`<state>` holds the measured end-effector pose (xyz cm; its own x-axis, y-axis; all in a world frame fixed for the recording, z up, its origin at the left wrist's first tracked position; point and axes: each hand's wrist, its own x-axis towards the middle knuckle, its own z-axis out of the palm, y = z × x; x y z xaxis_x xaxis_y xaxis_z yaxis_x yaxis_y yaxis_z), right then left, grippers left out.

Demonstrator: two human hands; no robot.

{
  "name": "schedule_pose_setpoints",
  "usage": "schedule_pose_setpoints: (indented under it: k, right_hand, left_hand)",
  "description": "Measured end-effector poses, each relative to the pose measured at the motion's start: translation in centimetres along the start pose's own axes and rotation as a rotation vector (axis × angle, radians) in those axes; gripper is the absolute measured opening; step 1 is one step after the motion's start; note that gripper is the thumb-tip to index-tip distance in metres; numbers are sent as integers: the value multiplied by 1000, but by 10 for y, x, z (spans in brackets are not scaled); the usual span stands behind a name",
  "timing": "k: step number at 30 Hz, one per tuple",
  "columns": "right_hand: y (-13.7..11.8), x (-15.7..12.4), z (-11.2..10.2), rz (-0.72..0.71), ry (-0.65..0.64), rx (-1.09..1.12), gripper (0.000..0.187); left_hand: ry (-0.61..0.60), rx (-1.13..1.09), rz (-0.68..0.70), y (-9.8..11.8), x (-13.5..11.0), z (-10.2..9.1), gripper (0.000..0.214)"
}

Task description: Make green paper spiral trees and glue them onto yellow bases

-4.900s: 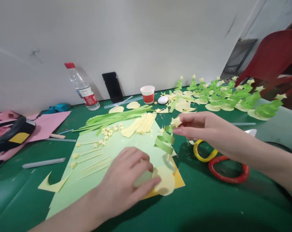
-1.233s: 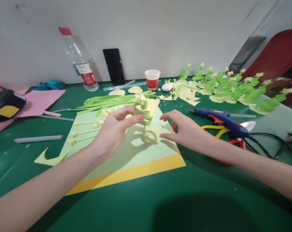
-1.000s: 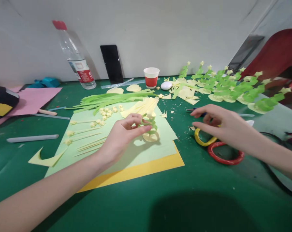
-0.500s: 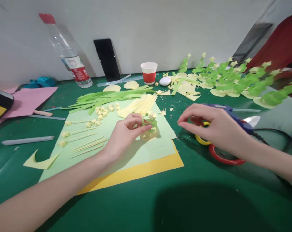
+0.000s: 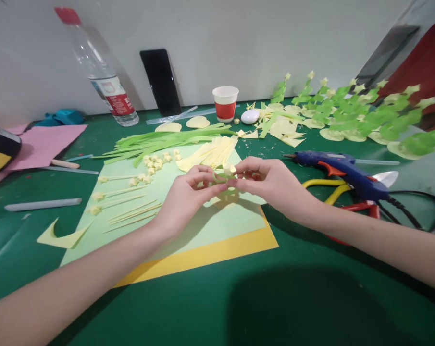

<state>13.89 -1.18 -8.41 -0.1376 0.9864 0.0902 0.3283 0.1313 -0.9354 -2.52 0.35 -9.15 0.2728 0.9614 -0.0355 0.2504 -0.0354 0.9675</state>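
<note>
Between my two hands is a small paper flower (image 5: 229, 169) with a pale yellow star on top and green curled paper below. My left hand (image 5: 192, 185) pinches its green part from the left. From the right, the fingertips of my right hand (image 5: 264, 180) close on the same flower; they partly hide it. A pale round base shows dimly beneath. Under the hands lie light green sheets (image 5: 188, 230) over a yellow sheet (image 5: 203, 262). Left of my left hand are several folded paper stars (image 5: 154, 163), and star-tipped sticks (image 5: 119, 192) beside bare sticks (image 5: 134, 214).
Green strips (image 5: 167, 142) and yellow strips (image 5: 213, 153) lie beyond the hands. A blue glue gun (image 5: 341, 168) and pliers with red and yellow handles lie right. Finished paper flowers (image 5: 368, 115) stand back right. A paper cup (image 5: 225, 106), bottle (image 5: 111, 91) and phone (image 5: 161, 81) stand at the back.
My right hand has moved left from above the pliers to the paper flower and now grips it too. The glue gun and pliers are more exposed. My left hand keeps its hold.
</note>
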Motion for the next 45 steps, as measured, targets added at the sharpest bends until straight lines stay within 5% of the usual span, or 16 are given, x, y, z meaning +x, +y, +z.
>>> schedule_pose_setpoints:
  k: [7,13,19,29,45]
  right_hand:
    - [1,2,0,50,-23,55,29]
    - [1,2,1,40,-15,19,25]
    - [0,3,0,4,-24,-8,22]
    - [0,3,-2,-59,-63,-51,14]
    - [-8,4,-9,-83,-55,-62,14]
  left_hand:
    - [-49,-119,27,-2,1,-6,3]
    - [-6,-129,21,-6,2,-10,28]
    - [-39,2,183,-4,0,-12,44]
    - [-78,138,171,2,-5,-5,37]
    - [33,-23,145,4,0,-1,28]
